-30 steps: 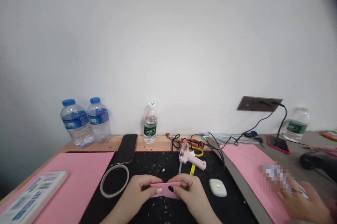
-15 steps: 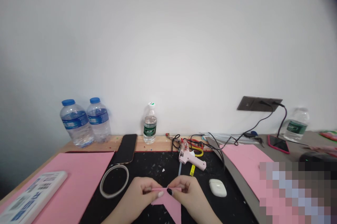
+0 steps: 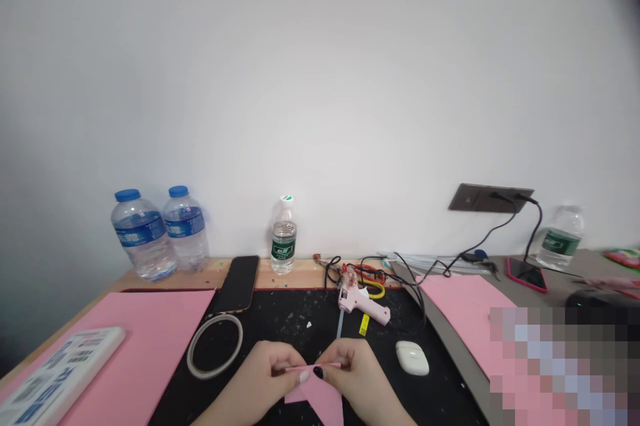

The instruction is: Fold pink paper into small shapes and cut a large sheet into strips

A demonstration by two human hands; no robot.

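Between my two hands is a piece of pink paper (image 3: 325, 401) with a folded upper edge, its lower part hanging toward me in a point. My left hand (image 3: 273, 373) pinches the left side of that edge between thumb and fingers. On the right side, my right hand (image 3: 353, 369) pinches the same edge, its dark-nailed thumb close to the left thumb. Just beyond my right hand lies a pale pink glue gun (image 3: 364, 303) with a glue stick (image 3: 341, 324) poking out of its back. A white earbud case (image 3: 413, 358) rests to the right.
A black mat (image 3: 280, 326) covers the table's middle. To the left are a roll of tape (image 3: 215, 346), a phone (image 3: 239, 284), pink sheets (image 3: 165, 333) and a white box (image 3: 65, 373). Bottles (image 3: 283, 239) stand along the wall. Cables (image 3: 400, 273) run to a socket (image 3: 490, 197).
Both hands have shifted very slightly, still pinching the pink paper. The paper's top edge sits a little lower, and the view has moved slightly.
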